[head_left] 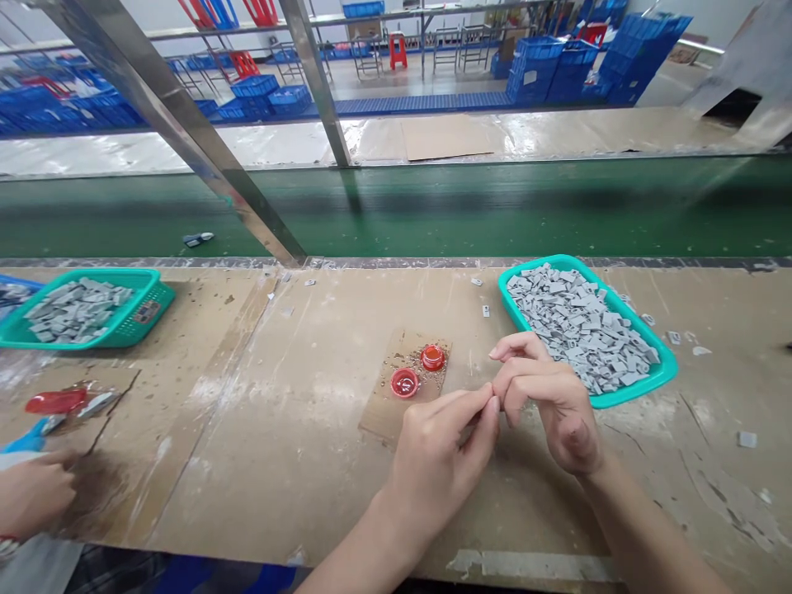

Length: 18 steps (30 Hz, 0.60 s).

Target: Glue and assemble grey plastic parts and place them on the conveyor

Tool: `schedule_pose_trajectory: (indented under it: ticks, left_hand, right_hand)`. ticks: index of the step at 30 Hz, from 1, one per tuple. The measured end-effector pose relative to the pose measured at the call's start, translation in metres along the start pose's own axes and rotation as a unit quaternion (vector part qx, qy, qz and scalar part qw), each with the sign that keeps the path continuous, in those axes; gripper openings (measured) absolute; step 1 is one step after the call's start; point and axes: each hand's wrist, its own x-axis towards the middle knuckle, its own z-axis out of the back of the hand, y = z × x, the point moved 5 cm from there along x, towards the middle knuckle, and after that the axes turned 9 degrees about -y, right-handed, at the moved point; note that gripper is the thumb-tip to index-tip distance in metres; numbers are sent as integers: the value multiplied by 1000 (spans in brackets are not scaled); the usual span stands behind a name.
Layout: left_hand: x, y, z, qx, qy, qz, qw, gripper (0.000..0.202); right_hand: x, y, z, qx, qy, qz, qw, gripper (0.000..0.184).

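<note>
My left hand (442,454) has its thumb and index finger pinched together. My right hand (550,404) meets it fingertip to fingertip, its fingers bent and thumb partly hidden. Whatever lies between the fingertips is too small and covered to make out. Just beyond my left hand, two small red cups (405,383) sit on a cardboard piece (380,421) spotted with wet drops; the nearer one contains dark red liquid. Behind my right hand stands a turquoise basket (665,370) heaped with small flat grey plastic pieces (572,318).
At left, a co-worker's hand (37,495) is near a red object (57,402) and a blue-handled tool (28,437). Another turquoise basket (133,326) holds grey pieces. Metal posts (318,82) rise by the green conveyor belt (408,214). Loose grey pieces (747,439) dot the table.
</note>
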Motion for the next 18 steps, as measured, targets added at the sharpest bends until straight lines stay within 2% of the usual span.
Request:
schedule_pose_trajectory:
  ticks: [4,7,15,18]
  left_hand:
    - [-2,0,-2,5,-18,-22,1000,15]
    - [-1,2,-3,-13,-30,-8,999,17]
    - [-2,8,-9,-126,-27,108,986,21]
    - [0,6,-7,-92,-39,67,993,19]
  right_hand:
    - [3,1,0,19,-11,4,1000,64]
    - [5,1,2,31,-12,5,999,65]
    - [9,3,8,72,-10,-8,997,68]
    - [9,3,7,65,-7,-4,998,67]
